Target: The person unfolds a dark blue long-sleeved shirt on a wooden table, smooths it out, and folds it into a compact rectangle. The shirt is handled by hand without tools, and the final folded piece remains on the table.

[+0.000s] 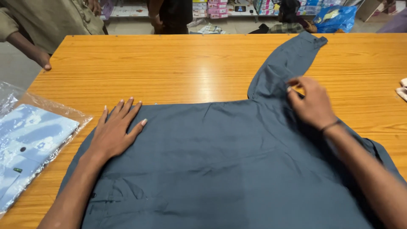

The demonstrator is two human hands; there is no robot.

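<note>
Head view: left hand (113, 129) spread flat on grey shirt (220, 165), right hand (311, 101) pinching its sleeve (288, 63).

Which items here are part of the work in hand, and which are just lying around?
In hand:
- grey shirt, spread flat on the table
- left hand pressing it flat
- right hand pinching the sleeve

Lying about:
- bagged blue patterned shirt
- blue plastic bag

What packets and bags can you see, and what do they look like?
Clear plastic packet: table's left edge, flat, holding a folded blue-and-white patterned shirt.
Stacked boxes: shelves at the back, small, pink and white.
Blue plastic bag: floor, top right, crumpled, with a yellow patch.
</note>
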